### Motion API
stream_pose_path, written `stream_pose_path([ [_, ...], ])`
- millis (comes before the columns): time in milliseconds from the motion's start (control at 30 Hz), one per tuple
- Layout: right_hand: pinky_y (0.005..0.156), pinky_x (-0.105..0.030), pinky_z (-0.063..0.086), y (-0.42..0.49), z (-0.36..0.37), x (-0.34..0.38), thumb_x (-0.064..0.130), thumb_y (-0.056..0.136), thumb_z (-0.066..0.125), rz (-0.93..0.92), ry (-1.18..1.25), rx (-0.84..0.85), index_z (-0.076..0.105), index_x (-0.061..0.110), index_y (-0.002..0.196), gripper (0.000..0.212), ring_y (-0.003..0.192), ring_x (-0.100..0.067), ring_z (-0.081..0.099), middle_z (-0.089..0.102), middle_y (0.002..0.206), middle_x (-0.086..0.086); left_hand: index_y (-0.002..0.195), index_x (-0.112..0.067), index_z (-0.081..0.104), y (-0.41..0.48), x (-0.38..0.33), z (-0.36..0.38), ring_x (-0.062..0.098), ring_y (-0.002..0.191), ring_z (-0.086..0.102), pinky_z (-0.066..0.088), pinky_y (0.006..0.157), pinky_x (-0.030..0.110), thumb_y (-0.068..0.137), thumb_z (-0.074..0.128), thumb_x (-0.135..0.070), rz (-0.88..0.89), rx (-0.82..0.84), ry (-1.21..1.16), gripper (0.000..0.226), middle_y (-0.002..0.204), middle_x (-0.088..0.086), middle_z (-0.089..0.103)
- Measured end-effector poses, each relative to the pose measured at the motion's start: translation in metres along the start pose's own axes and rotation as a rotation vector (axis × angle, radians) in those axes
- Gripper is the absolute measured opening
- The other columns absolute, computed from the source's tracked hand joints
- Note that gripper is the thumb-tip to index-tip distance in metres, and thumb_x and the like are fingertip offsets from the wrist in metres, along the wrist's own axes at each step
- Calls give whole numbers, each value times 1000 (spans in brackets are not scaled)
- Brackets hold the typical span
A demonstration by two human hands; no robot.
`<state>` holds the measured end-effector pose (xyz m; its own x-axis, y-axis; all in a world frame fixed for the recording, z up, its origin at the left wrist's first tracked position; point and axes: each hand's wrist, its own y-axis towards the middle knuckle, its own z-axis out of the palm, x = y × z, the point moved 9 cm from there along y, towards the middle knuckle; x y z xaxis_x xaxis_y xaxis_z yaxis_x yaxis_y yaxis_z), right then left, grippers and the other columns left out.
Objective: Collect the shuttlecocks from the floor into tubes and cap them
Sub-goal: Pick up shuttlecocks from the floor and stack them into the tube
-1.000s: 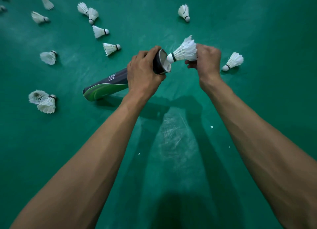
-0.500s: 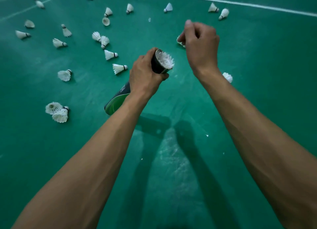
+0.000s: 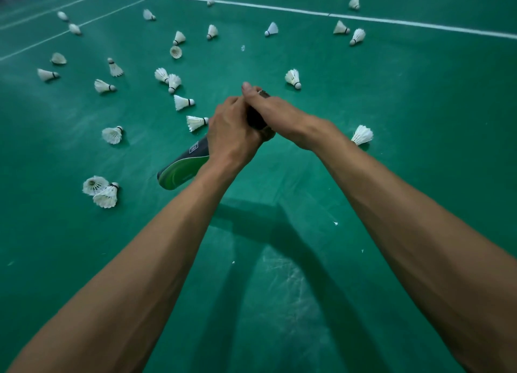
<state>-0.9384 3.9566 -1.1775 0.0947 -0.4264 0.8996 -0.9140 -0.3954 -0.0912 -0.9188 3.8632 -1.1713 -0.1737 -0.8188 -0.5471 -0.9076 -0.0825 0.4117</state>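
Green-based tube: my outstretched left hand gripped it; my right hand, at one o'clock, covered its mouth, fingers hidden.

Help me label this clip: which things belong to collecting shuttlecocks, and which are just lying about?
Job:
dark grey and green tube, gripped by the left hand, right hand over its top
scattered white feather shuttlecocks

Lying about:
white court line
small white feather scraps
green court floor
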Motion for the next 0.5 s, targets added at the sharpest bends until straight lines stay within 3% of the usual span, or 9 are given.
stream_pose_path([
  [67,67,-24,44,-2,-7,-2,63,102,34,0,-59,-72,69,13,84,63,79,-14,61,66,87,-1,136,-33,60,-4,6,0,30,101,63,53,85,46,72,83,-45,0,-4,52,70,110,3,68],
  [133,54,-27,33,-4,-25,4,59,103,37,-26,-167,-243,50,14,55,68,59,-16,47,52,62,-1,139,-31,57,-6,13,-1,32,103,61,51,84,46,70,87,-44,-21,-25,63,76,112,6,66],
  [200,50,-31,27,-5,-37,14,56,104,40,-65,-237,-344,38,14,47,70,50,-17,37,41,52,-1,141,-30,56,-6,20,-1,32,106,61,51,85,45,67,89,-43,-44,-32,46,82,115,6,66],
  [367,51,-31,29,-4,-19,11,61,102,39,-17,-378,-144,41,18,52,66,54,-17,43,47,61,-2,135,-35,59,-7,21,5,28,102,63,53,81,46,67,86,-45,-40,2,31,74,109,1,68],
  [500,75,-30,40,-5,-3,-1,67,100,32,14,-361,-8,53,21,65,62,88,-25,59,63,92,-8,137,-35,59,-10,18,9,28,107,65,54,84,43,70,86,-40,4,2,53,73,116,0,69],
])
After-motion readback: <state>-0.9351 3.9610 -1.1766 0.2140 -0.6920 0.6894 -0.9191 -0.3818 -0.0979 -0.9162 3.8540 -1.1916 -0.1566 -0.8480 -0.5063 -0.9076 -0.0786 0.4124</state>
